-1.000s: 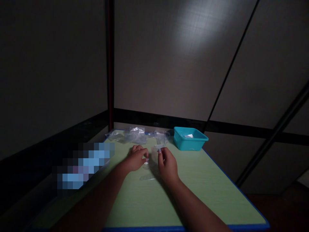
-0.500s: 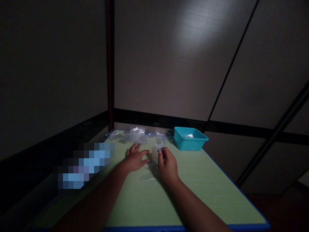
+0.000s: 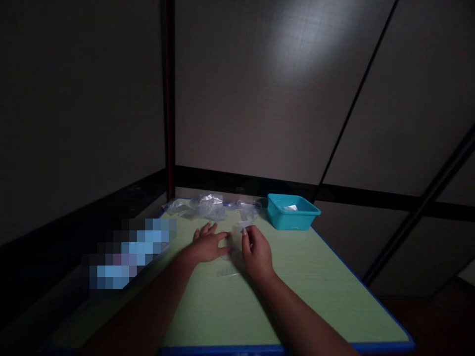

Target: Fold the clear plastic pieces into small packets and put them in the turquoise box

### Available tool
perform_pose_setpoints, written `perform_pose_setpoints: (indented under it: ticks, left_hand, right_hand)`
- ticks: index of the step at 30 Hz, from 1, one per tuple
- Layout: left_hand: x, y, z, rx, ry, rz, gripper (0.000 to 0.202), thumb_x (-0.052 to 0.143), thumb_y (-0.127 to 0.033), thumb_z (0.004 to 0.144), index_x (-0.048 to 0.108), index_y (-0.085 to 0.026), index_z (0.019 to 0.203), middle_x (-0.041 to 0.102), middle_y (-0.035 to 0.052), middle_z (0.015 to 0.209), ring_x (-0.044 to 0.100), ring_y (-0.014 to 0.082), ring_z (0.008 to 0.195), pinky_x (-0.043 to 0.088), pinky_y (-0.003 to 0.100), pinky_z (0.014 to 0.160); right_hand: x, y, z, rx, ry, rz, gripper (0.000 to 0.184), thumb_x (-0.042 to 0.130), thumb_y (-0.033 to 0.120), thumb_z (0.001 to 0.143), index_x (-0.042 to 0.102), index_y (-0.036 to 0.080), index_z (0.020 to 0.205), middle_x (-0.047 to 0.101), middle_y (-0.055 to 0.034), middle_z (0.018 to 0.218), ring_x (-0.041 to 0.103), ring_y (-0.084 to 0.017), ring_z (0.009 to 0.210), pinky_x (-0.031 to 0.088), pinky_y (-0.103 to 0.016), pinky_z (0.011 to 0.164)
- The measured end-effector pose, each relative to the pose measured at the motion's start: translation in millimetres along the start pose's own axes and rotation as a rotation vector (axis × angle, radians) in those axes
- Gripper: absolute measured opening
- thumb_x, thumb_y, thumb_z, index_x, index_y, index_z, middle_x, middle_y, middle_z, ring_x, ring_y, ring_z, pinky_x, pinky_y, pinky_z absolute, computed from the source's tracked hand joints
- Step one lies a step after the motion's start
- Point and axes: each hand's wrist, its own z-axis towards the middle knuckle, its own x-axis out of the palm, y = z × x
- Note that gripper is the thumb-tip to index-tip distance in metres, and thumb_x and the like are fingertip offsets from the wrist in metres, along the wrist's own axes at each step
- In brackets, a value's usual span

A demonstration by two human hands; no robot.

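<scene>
My right hand (image 3: 257, 251) is closed, thumb and forefinger pinching the upper part of a small clear plastic bag (image 3: 236, 243). The bag is see-through and its outline is faint against the table. Just left of it, my left hand (image 3: 210, 245) rests low over the table, palm down with fingers spread. Its thumb and forefinger are apart and point toward the bag; whether they touch it I cannot tell. Beneath the hands, more clear plastic (image 3: 227, 272) lies flat on the table.
Crumpled clear plastic bags (image 3: 210, 206) lie along the back of the green table (image 3: 222, 316). A teal basket (image 3: 293, 221) with something whitish inside stands at the back right. A blurred-out light-blue object (image 3: 137, 252) is at the left edge. Dark panelled walls rise behind and left.
Both hands stay nearly in place. The plastic at my right fingertips looks slightly lower and fainter, and my left thumb has shifted a little downward.
</scene>
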Motion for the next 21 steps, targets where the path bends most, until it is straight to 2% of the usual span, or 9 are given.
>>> perform_pose_setpoints:
  ticks: [13, 21]
  left_hand:
    - [0.1, 0.5, -0.8, 0.037, 0.024, -0.001, 0.077, 0.048, -0.074, 0.062, 0.035, -0.039, 0.130, 0.015, 0.0077, 0.146, 0.003, 0.0317, 0.133, 0.004, 0.056, 0.101]
    - [-2.7, 0.6, -1.1, 0.025, 0.053, -0.019, 0.085, 0.049, -0.075, 0.060, 0.030, -0.036, 0.133, 0.015, 0.0102, 0.146, 0.001, 0.0317, 0.133, 0.003, 0.056, 0.101]
  right_hand:
    - [8.3, -5.1, -0.4, 0.016, -0.009, 0.037, 0.021, 0.032, 0.029, 0.089, 0.047, 0.019, 0.079, 0.051, 0.0004, 0.069, 0.045, -0.013, 0.061, 0.032, -0.023, 0.055]
    - [6.4, -3.4, -0.6, 0.021, -0.017, 0.080, 0.020, 0.032, 0.029, 0.089, 0.046, 0.019, 0.078, 0.050, 0.0007, 0.070, 0.045, -0.013, 0.062, 0.033, -0.023, 0.056]
